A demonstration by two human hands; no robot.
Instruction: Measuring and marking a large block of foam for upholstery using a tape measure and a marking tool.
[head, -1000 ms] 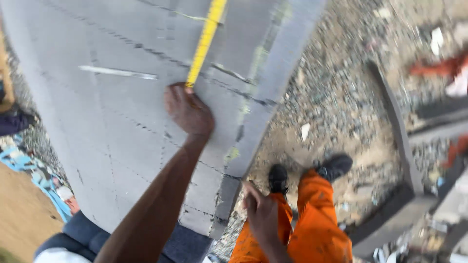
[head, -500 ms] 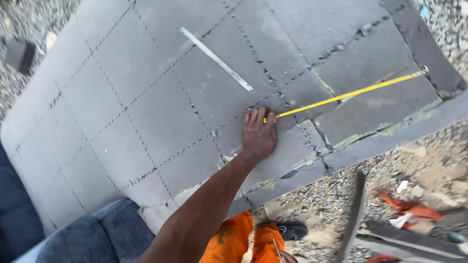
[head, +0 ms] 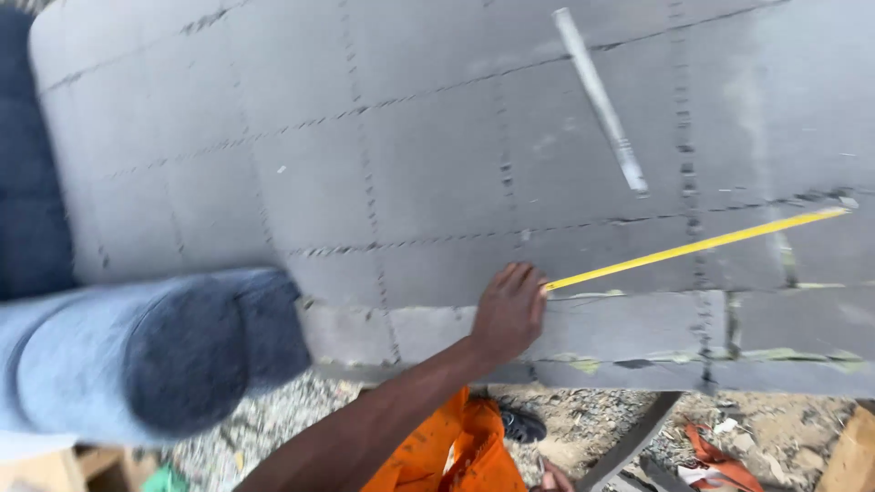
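My left hand (head: pixel 509 312) rests on a large grey foam board (head: pixel 410 173) scored with a grid of lines, near its front edge. Its fingers pinch one end of a yellow tape measure blade (head: pixel 697 246). The blade runs flat over the board, rightward and slightly up. Above the tape a thin pale grey strip (head: pixel 599 97) lies loose on the board. Only a sliver of my right hand (head: pixel 550 476) shows at the bottom edge, by my orange trousers (head: pixel 447 453); its grip is hidden.
Another person's leg in blue jeans (head: pixel 137 355) leans against the board's left front corner. Below the board is gravel ground with my black shoe (head: pixel 522 425), a dark metal bar (head: pixel 629 444), an orange rag (head: pixel 720 456) and a piece of wood (head: pixel 857 451).
The view has swung across the board. My left hand still holds the tape's end, now close to the front edge, and the blade lies flatter, running right.
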